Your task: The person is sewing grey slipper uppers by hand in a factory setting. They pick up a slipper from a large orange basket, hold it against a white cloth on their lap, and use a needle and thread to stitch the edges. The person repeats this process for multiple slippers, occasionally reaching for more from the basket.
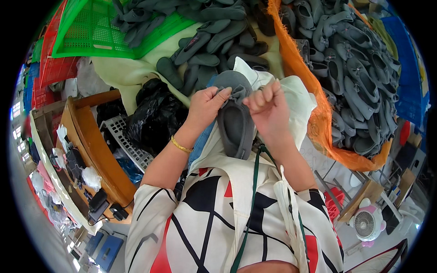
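Piled shoes (193,58) lie past one gray shoe (246,136). Left fingers (222,94) pinch its bow (237,93); right fingers (258,98) curl beside it, grip unclear.

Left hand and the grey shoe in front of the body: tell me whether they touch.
Touching. The head view shows the left hand with its thumb against the grey shoe, beside the bow.

The held shoe (234,119) is showing dark grey, the crate (91,32) bright green, the sack (319,109) orange, and the bracelet (181,146) gold; the shirt (189,236) is carrying black and red shapes on white.
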Available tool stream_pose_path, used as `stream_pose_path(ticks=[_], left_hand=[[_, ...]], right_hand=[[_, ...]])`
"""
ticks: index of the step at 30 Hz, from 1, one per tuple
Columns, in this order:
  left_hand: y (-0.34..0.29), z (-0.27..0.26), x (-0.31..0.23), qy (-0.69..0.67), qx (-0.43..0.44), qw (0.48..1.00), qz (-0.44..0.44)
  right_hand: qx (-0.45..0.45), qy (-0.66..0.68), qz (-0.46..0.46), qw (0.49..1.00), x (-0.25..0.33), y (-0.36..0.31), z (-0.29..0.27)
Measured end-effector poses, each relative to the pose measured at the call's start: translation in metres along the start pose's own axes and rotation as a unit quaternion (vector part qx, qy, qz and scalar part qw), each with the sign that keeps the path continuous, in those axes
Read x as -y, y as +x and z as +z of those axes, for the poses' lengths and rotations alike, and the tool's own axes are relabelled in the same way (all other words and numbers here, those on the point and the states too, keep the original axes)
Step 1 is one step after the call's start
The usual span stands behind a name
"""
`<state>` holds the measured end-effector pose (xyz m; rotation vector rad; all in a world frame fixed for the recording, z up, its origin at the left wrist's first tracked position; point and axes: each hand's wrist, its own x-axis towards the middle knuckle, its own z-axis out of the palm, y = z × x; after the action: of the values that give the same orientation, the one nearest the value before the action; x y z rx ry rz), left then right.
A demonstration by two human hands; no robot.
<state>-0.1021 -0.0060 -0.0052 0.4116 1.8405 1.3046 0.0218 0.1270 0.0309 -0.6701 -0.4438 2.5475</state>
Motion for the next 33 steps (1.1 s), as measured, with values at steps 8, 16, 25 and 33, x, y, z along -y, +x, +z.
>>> stream_pose_path(ticks=[8,16,25,33], left_hand=[[0.004,-0.003,0.004,0.007,-0.01,0.998,0.063],[0.005,-0.005,0.001,0.153,-0.032,0.964,0.215],[0.006,-0.002,0.008,0.199,-0.015,0.954,0.223],[-0.007,0.003,-0.026,0.336,-0.086,0.859,0.377]], right_hand=[[0.008,0.073,0.035,0.997,0.029,-0.044,-0.015],[-0.045,0.072,0.024,0.996,0.027,-0.042,-0.02],[-0.005,0.018,-0.04,0.999,0.019,-0.055,-0.039],[0.088,-0.697,-0.434,0.564,0.068,-0.087,-0.022]])
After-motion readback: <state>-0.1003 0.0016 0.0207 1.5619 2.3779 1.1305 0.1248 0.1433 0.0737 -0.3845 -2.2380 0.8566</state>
